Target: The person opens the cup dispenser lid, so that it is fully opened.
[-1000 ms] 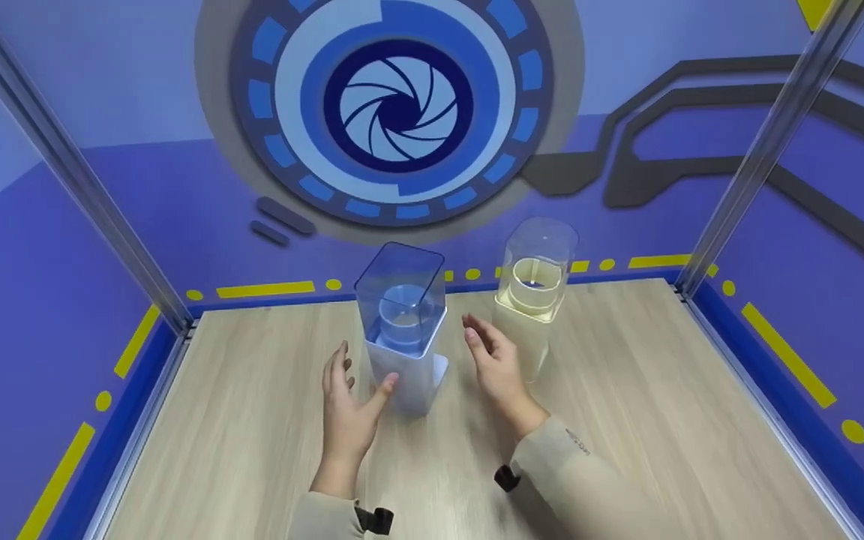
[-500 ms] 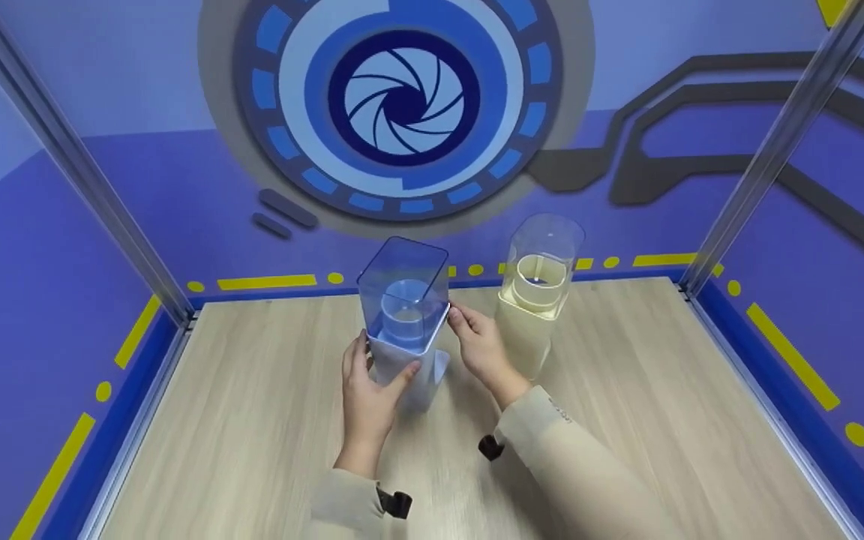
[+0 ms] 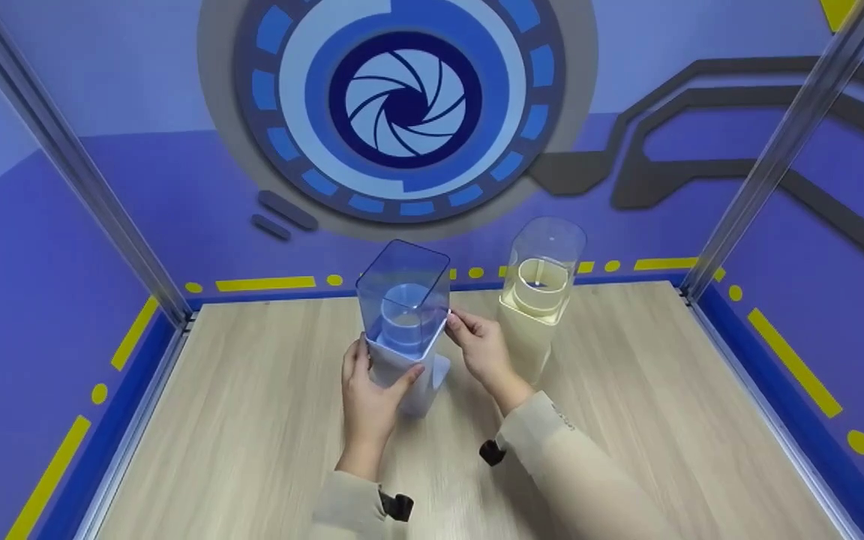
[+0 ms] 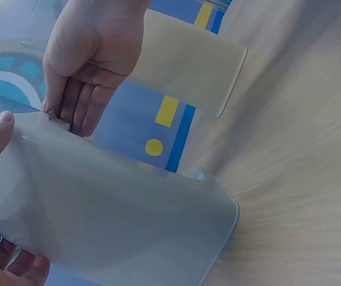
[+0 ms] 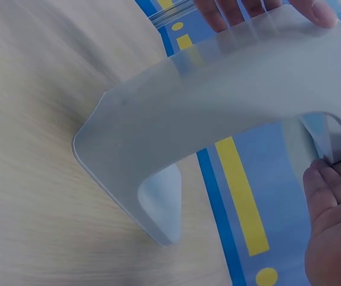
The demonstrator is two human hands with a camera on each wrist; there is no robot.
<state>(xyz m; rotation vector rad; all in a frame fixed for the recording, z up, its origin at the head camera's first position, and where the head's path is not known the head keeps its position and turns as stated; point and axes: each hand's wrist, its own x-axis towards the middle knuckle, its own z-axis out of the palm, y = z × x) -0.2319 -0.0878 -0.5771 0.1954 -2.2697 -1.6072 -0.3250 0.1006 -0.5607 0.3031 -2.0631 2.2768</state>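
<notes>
In the head view a tall pale blue dispenser (image 3: 418, 397) stands on the wooden table, a clear square hopper (image 3: 403, 262) on top with a round blue ring inside. My left hand (image 3: 372, 401) grips its body just under the hopper, thumb on the front and fingers along the left side. On the opposite side, my right hand (image 3: 486, 354) pinches at the upper edge. The right wrist view shows the body (image 5: 218, 101) upright on its foot, with the right fingers (image 5: 331, 185) at a small spout-like part under the top, largely hidden by the fingers.
A similar cream-coloured dispenser (image 3: 523, 337) with a clear hopper stands close behind the right hand. Printed blue wall panels (image 3: 162, 195) and metal frame posts (image 3: 762, 150) bound the wooden table (image 3: 267, 420) at the back and sides.
Both hands have come in from beside the blue dispenser: the left now grips its body and the right pinches its upper edge. Over the last half second they have barely moved.
</notes>
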